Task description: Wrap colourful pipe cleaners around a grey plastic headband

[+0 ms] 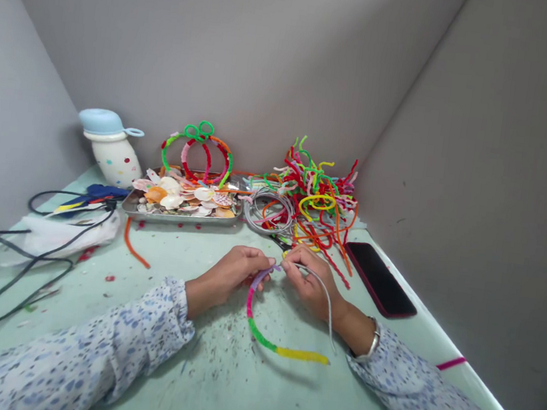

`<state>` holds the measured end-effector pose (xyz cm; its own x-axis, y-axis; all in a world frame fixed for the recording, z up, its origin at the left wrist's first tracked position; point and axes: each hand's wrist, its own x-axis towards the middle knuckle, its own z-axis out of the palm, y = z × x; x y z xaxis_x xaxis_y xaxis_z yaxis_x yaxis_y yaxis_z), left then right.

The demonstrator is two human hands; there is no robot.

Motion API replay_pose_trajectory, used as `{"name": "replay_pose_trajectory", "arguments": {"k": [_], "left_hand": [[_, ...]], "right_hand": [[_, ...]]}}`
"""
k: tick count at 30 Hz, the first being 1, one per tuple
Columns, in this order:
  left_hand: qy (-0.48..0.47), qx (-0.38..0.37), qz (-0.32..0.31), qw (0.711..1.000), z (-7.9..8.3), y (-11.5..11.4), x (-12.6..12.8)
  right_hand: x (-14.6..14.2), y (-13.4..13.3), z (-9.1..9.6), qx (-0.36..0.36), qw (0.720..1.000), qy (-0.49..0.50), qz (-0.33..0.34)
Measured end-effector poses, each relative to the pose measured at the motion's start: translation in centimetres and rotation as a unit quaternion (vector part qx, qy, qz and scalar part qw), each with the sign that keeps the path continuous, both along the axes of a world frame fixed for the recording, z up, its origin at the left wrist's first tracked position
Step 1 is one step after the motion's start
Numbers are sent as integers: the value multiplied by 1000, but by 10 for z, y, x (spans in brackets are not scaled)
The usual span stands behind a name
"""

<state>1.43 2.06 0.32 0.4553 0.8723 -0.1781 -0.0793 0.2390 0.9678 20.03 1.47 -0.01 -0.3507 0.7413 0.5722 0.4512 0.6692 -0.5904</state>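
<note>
Grey walls close in a pale green table (209, 385), scuffed and dotted with fluff. At near centre the left hand (231, 273) pinches the purple end of a headband (261, 334), a curved band wrapped in pink, green and yellow pipe cleaner that arcs toward the person and lies on the table. The right hand (308, 280) pinches the bare grey half of the band where the wrapping stops, fingers narrow on it. Far right lies a tangled pile (318, 194) of pipe cleaners; far centre stands a tray (182, 213) of shells with finished hoops behind it.

The wrap may loosen or unwind at the purple end if either pinch slackens, since the band is springy. A sleeve could sweep the phone (379, 279), which lies near the right wrist, toward the edge. The cable (29, 260) at left could snag.

No writing or brand can be read anywhere.
</note>
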Motion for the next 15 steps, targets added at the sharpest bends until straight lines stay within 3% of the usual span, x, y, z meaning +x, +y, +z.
{"name": "replay_pose_trajectory", "arguments": {"k": [15], "left_hand": [[65, 41, 10, 997, 11, -2, 1]], "right_hand": [[-1, 0, -1, 1, 1000, 2, -7]]}}
